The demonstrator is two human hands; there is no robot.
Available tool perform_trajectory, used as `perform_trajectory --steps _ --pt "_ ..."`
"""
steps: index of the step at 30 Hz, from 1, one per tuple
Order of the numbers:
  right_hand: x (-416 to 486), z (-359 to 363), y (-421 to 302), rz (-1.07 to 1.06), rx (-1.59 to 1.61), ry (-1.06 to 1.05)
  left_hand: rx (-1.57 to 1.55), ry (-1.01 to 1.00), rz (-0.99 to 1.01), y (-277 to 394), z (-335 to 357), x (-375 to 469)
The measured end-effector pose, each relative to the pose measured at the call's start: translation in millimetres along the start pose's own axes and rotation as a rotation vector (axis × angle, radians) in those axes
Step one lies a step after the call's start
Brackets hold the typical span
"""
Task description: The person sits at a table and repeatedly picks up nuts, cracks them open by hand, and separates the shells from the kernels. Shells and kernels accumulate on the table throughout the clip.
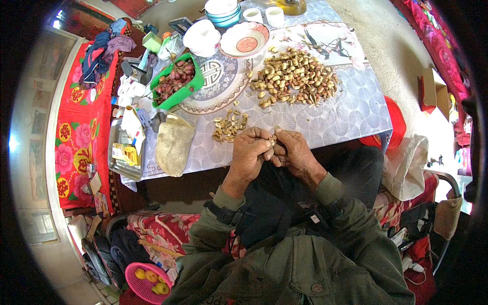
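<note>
Both hands meet just over the near edge of the table. My left hand [250,150] pinches one side of a peanut [272,140], seemingly with its shell broken, while my right hand [295,150] grips the other side with thumb and fingers. Fingers cover most of the nut. Beyond the hands lies a large heap of unshelled peanuts [295,78]. Close to the left hand, a smaller pile of empty peanut shells [229,126] rests on the patterned tablecloth [350,118].
Left of the shells lie a folded beige cloth [173,146] and a metal tray [127,167]. Farther back stand a green basket of grapes [196,84], a scalloped bowl [246,40], stacked bowls [223,13] and white cups [275,16]. A red plastic basin [396,122] sits beyond the right table edge.
</note>
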State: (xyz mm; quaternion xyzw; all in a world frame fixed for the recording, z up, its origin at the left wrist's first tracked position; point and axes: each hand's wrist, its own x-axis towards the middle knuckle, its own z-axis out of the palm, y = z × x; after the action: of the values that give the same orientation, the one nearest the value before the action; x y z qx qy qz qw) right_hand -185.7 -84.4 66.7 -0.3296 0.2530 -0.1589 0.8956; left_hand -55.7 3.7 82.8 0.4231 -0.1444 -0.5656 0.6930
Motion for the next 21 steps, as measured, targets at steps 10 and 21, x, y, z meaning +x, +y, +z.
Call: perform_trajectory --steps 10,21 --pt "3.8 -2.1 6.5 -0.053 -0.014 -0.011 -0.002 0.038 0.023 2.3 -11.3 0.1" --pt "7.3 -1.3 7.8 -0.003 0.022 0.003 1.140 -0.017 0.633 21.8 -13.3 -2.2"
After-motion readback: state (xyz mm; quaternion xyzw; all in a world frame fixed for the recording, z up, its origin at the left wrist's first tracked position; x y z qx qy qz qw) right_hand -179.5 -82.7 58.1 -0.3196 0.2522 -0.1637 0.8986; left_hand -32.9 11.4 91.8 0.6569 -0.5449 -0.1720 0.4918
